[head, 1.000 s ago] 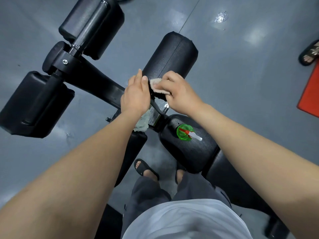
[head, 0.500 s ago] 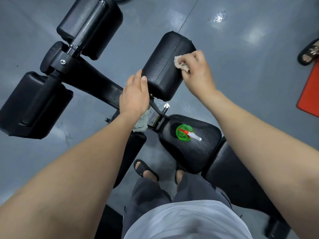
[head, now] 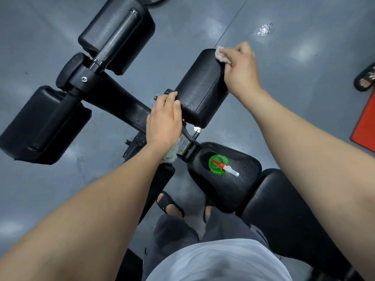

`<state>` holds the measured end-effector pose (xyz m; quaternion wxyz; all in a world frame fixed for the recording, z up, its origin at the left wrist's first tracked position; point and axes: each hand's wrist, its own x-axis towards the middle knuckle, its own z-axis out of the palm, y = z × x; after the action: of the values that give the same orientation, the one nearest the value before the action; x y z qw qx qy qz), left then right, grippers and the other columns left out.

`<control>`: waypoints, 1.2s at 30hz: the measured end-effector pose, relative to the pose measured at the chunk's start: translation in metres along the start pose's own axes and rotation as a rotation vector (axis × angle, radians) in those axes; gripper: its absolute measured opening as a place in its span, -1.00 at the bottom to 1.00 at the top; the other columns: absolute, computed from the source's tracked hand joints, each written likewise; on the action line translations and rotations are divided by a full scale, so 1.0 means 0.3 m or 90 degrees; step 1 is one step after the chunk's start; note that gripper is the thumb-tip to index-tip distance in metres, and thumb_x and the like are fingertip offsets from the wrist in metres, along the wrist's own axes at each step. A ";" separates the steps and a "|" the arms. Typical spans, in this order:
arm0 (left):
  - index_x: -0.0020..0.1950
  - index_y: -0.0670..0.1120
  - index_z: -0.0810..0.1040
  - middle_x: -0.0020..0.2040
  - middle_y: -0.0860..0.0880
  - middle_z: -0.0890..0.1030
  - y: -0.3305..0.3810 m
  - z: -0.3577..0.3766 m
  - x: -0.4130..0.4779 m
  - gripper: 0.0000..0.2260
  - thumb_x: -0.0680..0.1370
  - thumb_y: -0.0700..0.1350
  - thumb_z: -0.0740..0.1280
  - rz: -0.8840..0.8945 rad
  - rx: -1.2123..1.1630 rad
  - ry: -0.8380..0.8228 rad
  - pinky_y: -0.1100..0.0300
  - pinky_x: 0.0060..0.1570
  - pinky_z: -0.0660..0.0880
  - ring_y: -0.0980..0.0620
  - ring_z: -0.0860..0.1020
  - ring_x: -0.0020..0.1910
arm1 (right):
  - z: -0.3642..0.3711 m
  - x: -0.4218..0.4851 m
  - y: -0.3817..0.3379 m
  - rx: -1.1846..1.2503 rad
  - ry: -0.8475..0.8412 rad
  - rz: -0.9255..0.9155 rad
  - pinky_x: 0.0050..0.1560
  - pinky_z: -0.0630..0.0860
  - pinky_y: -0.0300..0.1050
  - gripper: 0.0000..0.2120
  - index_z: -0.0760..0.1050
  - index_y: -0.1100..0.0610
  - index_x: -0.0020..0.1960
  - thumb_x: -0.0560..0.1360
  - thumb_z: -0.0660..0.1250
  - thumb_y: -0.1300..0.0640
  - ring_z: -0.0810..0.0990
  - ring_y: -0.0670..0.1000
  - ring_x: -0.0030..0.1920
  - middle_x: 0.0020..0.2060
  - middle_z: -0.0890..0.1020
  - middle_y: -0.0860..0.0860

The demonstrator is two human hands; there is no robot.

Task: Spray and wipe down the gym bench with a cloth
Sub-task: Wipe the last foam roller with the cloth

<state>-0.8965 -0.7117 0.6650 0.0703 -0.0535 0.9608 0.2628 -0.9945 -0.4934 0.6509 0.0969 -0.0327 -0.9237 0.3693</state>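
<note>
The right hand [head: 240, 71] is closed around a bunched beige cloth [head: 221, 56], pressing it on the far end of the black padded roller [head: 199, 88] of the gym bench; the left hand [head: 164, 122] lies flat, fingers extended, against the roller's near end; a green spray bottle [head: 220, 165] stands on the black seat pad [head: 233, 187].

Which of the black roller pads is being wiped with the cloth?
The roller pad nearest the seat: the right hand presses the cloth on its far end. The others lie untouched.
</note>
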 end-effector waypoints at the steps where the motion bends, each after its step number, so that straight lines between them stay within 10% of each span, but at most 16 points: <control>1: 0.53 0.08 0.37 0.43 0.12 0.41 -0.001 -0.001 -0.002 -0.58 0.73 0.10 -0.03 0.006 -0.005 0.001 -0.02 0.39 0.33 0.07 0.40 0.38 | -0.003 0.025 0.004 -0.008 -0.013 0.026 0.08 0.40 -0.18 -0.57 0.65 0.03 0.22 0.53 0.12 0.27 0.52 0.23 0.06 -0.02 0.48 0.11; 36: 0.45 0.04 0.46 0.40 0.07 0.49 -0.018 0.019 0.008 -0.63 0.69 -0.10 0.04 -0.078 -0.037 0.071 0.22 0.16 0.34 0.06 0.50 0.26 | 0.062 -0.408 -0.139 0.030 -0.156 -0.274 -0.13 0.45 -0.05 -0.56 0.63 0.20 0.18 0.47 0.05 0.29 0.46 0.17 -0.09 -0.02 0.52 0.15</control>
<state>-0.8974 -0.7134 0.6571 0.0312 -0.1284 0.9500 0.2828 -0.8779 -0.5523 0.6476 0.0610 0.2118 -0.9055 0.3627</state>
